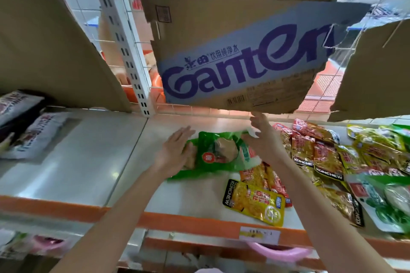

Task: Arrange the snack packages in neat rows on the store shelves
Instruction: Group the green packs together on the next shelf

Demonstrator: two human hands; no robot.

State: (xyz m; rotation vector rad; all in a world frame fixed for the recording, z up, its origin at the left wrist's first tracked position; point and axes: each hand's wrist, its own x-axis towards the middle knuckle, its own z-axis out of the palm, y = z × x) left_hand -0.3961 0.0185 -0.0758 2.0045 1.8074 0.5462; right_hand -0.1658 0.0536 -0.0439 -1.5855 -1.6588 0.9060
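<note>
A green snack package (218, 153) lies flat on the white shelf (93, 162), near the middle. My left hand (176, 149) presses on its left edge with straight fingers. My right hand (265, 139) is at the package's right edge, fingers spread and relaxed, touching it. A yellow Konchew package (255, 203) lies at the shelf's front. Orange and red packages (264, 175) lie between it and the green one. A loose heap of red and yellow packages (328, 153) fills the right of the shelf.
A torn Ganten cardboard sheet (241, 57) hangs against the wire back grid above my hands. Cardboard dividers stand at the left (51, 46) and right (377, 68). Dark and white packages (26, 131) lie at far left. The shelf's orange front edge (182, 221) carries a price tag (259, 234).
</note>
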